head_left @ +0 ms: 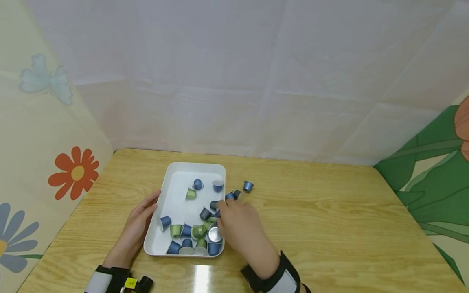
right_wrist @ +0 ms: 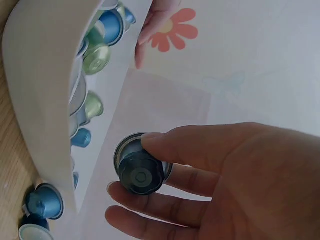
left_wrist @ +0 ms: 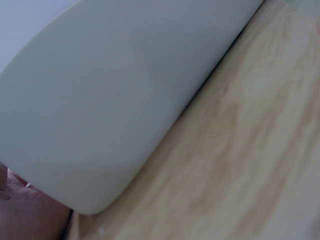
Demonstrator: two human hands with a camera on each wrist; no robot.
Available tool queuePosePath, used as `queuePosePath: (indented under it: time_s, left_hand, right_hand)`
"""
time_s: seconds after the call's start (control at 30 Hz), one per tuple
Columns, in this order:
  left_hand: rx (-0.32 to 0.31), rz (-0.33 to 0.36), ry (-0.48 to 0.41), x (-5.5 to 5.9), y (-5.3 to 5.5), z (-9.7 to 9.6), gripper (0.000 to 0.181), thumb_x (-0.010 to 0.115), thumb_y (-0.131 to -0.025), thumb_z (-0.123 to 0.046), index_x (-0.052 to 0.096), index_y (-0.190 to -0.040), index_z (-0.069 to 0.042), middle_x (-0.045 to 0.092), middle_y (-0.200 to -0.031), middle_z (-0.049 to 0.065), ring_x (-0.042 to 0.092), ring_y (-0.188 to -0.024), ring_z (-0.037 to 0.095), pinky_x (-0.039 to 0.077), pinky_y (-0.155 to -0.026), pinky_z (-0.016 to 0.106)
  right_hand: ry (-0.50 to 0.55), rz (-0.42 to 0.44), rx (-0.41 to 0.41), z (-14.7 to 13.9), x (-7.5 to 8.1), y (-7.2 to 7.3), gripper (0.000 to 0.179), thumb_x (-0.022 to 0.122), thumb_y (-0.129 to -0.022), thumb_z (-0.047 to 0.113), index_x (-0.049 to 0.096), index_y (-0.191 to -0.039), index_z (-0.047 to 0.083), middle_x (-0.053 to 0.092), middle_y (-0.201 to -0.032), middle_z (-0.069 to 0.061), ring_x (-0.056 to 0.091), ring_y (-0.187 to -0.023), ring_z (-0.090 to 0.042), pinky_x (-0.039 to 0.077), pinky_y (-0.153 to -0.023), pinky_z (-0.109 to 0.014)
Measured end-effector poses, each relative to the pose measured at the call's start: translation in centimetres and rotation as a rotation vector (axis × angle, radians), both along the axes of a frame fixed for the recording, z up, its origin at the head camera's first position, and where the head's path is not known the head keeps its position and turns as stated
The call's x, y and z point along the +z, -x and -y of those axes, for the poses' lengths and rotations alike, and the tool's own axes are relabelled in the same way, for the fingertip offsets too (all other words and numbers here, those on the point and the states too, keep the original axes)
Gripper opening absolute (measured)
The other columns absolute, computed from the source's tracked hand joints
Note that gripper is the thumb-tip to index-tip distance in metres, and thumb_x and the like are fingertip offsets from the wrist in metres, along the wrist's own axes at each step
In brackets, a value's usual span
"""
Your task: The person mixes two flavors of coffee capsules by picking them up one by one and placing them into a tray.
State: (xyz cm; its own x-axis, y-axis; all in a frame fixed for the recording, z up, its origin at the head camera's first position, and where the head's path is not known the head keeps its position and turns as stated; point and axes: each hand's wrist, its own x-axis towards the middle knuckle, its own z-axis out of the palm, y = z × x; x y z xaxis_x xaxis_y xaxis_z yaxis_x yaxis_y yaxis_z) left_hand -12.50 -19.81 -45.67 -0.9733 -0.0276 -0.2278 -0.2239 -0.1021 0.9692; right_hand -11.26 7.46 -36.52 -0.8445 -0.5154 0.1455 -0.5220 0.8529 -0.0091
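Observation:
My left hand [head_left: 139, 221] rests along the left side of a white tray [head_left: 172, 207], its fingers lying at the rim. In the left wrist view, the outer wall of the tray fills much of the picture. A dark coffee capsule [right_wrist: 141, 172] is pinched between thumb and fingers of my right hand [right_wrist: 200, 175]. In the head view the right hand [head_left: 239, 226] is over the tray's right edge and hides that capsule. Blue, green and dark capsules lie in the tray, mostly crowded near its front, such as a green capsule [head_left: 176, 230].
Outside the tray's right wall, a blue capsule [head_left: 248, 186] lies on the wooden table [head_left: 329, 224], with a dark capsule [head_left: 237, 194] closer to the wall. A white cloth [head_left: 256, 81] hangs behind the table, and flower-patterned panels [head_left: 73, 173] stand at both sides.

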Motion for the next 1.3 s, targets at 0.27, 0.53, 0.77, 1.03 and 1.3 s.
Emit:
queuePosePath:
  time_s: [0.27, 0.53, 0.77, 1.03, 1.3]
  left_hand:
    - [-0.012, -0.008, -0.011, -0.2, -0.1, 0.1, 0.048, 0.038, -0.108, -0.018, 0.032, -0.155, -0.011, 0.025, -0.162, 0.002, 0.025, -0.146, 0.019, 0.025, -0.117, 0.032]
    - [-0.007, -0.005, -0.010, 0.0, -0.1, 0.0, 0.049, 0.039, -0.108, -0.018, 0.032, -0.155, -0.011, 0.026, -0.161, 0.002, 0.026, -0.145, 0.019, 0.027, -0.115, 0.028]
    - [-0.007, -0.020, -0.019, 0.0, -0.1, -0.1, 0.049, 0.040, -0.107, -0.018, 0.031, -0.155, -0.009, 0.026, -0.161, 0.003, 0.026, -0.145, 0.020, 0.032, -0.108, 0.018]
    - [-0.002, -0.013, -0.018, 0.0, -0.1, -0.1, 0.049, 0.039, -0.107, -0.017, 0.031, -0.155, -0.009, 0.026, -0.161, 0.003, 0.025, -0.146, 0.019, 0.030, -0.111, 0.021]
    - [0.003, 0.004, -0.011, 0.0, -0.1, 0.0, 0.048, 0.038, -0.108, -0.018, 0.032, -0.155, -0.012, 0.025, -0.161, 0.001, 0.025, -0.145, 0.017, 0.023, -0.117, 0.033]
  right_hand:
    - [0.021, -0.048, 0.154, 1.1, 0.0, -1.2, 0.025, 0.075, -0.087, 0.025, 0.070, -0.107, 0.010, 0.066, -0.093, -0.001, 0.063, -0.086, -0.017, 0.054, -0.075, -0.033]
    - [0.025, -0.035, 0.244, 1.9, -0.3, -1.8, 0.023, 0.078, -0.085, 0.020, 0.071, -0.106, 0.012, 0.066, -0.095, 0.002, 0.061, -0.085, -0.012, 0.051, -0.071, -0.026]
    - [-0.015, -0.051, 0.314, 2.6, -0.8, -2.3, 0.018, 0.075, -0.085, 0.014, 0.071, -0.102, 0.016, 0.064, -0.086, 0.006, 0.058, -0.078, -0.009, 0.048, -0.070, -0.022]
    - [-0.043, 0.011, 0.336, 3.2, -1.7, -2.6, 0.022, 0.077, -0.082, 0.010, 0.071, -0.103, 0.017, 0.067, -0.091, 0.007, 0.058, -0.082, -0.009, 0.049, -0.075, -0.024]
    - [-0.029, 0.007, 0.330, 3.5, -2.3, -2.5, 0.019, 0.073, -0.087, 0.012, 0.071, -0.106, 0.018, 0.067, -0.095, 0.006, 0.060, -0.085, -0.009, 0.049, -0.073, -0.024]
